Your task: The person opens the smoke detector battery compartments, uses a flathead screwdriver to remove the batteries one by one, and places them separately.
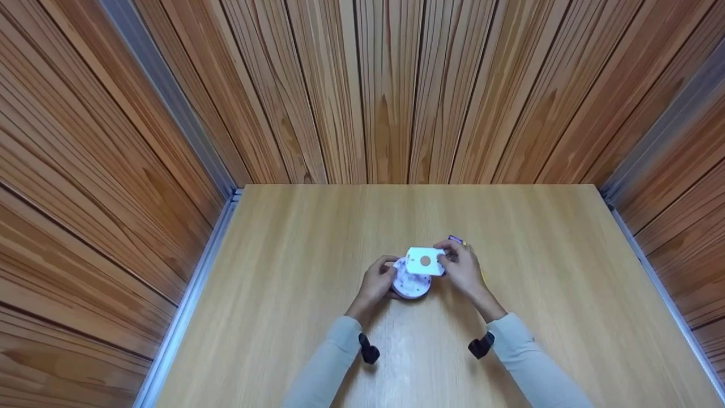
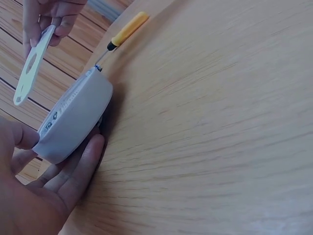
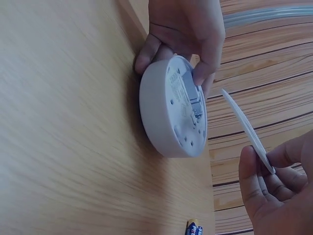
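Note:
A round white plastic device [image 1: 411, 287] is held tilted up from the table, its recessed face with small holes and a battery compartment turned toward the right hand. My left hand [image 1: 374, 282] grips it by the edge, thumb on the compartment side [image 3: 187, 81] and fingers underneath. Metal contacts [image 2: 51, 121] show along its open face in the left wrist view. Between thumb and fingers, my right hand [image 1: 464, 271] pinches a thin white plate [image 1: 415, 265] with a round hole in it. In both wrist views the plate stands apart from the device, above its open face.
On the wooden table [image 1: 294, 294], a screwdriver [image 2: 129, 29] with a yellow handle lies beyond the device. Blue-and-yellow batteries [image 3: 193, 228] lie near the right hand, partly hidden by it in the head view. Wood-panelled walls [image 1: 391, 90] enclose the table.

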{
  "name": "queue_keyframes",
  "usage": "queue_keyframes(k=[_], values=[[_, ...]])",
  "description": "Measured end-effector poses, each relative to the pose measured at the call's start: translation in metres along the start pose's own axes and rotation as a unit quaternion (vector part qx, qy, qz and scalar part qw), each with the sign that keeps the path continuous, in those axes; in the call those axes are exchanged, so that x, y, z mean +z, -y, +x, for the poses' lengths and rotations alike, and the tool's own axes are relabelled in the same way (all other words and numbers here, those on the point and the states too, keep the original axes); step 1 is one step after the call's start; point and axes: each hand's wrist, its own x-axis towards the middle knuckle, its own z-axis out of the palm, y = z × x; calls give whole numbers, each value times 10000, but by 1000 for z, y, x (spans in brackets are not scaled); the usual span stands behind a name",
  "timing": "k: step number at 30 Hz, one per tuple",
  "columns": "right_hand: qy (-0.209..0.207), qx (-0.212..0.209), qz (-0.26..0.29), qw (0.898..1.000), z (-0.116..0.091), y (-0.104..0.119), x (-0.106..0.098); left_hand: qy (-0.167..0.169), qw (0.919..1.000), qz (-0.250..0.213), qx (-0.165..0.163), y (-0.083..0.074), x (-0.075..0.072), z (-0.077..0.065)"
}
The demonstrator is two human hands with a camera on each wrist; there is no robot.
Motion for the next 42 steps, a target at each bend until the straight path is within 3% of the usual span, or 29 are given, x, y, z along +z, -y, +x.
queue_keyframes(k=[8, 16, 21, 36, 42], values=[[284, 276, 369, 9985, -4, -3, 9, 63, 9999, -120, 19, 2, 0, -1], [475, 490, 338, 9971, -10, -7, 15, 63, 9997, -169, 164, 0, -2, -4], [548, 583, 421, 9959, -12, -11, 20, 92, 9999, -126, 51, 0, -3, -5], [521, 389, 372, 9972, -17, -21, 34, 251, 9995, -147, 78, 1, -4, -4], [615, 239, 40, 9978, -20, -21, 34, 284, 9993, -209, 131, 1, -4, -3]])
